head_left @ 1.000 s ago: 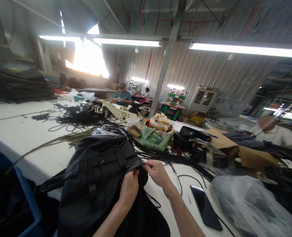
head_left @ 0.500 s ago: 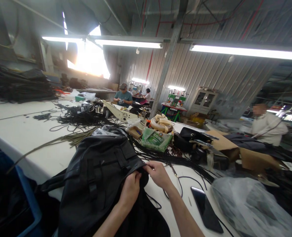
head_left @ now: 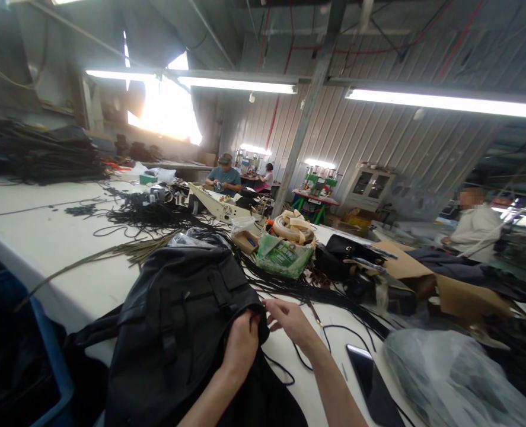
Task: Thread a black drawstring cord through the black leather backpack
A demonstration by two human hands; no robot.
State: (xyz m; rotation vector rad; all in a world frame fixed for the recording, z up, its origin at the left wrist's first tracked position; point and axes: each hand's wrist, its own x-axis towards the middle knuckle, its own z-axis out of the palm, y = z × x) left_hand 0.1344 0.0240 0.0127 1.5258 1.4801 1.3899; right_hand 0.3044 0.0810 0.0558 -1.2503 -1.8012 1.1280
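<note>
A black leather backpack lies on the white work table in front of me, hanging over its near edge. My left hand pinches the bag's right edge at its upper corner. My right hand is just to the right of that corner, fingers loosely apart, its fingertips close to the bag's edge; whether they touch it I cannot tell. A thin black cord curls on the table under my right forearm.
A black phone lies at my right, beside a clear plastic bag. Black cords, a green packet, a black handbag and cardboard crowd the middle. A blue bin stands low left. People sit at the back and right.
My right hand has come off the bag's corner and its fingers have spread a little. My left hand keeps its pinch. The view has tilted slightly downward.
</note>
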